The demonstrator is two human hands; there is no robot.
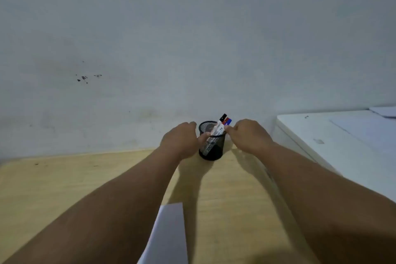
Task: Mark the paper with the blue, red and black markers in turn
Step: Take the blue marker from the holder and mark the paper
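A black mesh pen cup (212, 152) stands on the wooden desk near the wall. Three white markers lean in it, with a black cap (223, 117), a red cap (225, 121) and a blue cap (229, 121) sticking out to the right. My left hand (182, 138) wraps the cup's left side, thumb on its rim. My right hand (249, 134) is at the cup's right, fingertips pinching the markers just below the blue cap. A white sheet of paper (169, 236) lies near the front edge, between my forearms.
The light wooden desk (53, 188) ends at a grey-white wall (192, 38) just behind the cup. A white cabinet or appliance (342, 146) stands at the right, higher than the desk, with papers on top.
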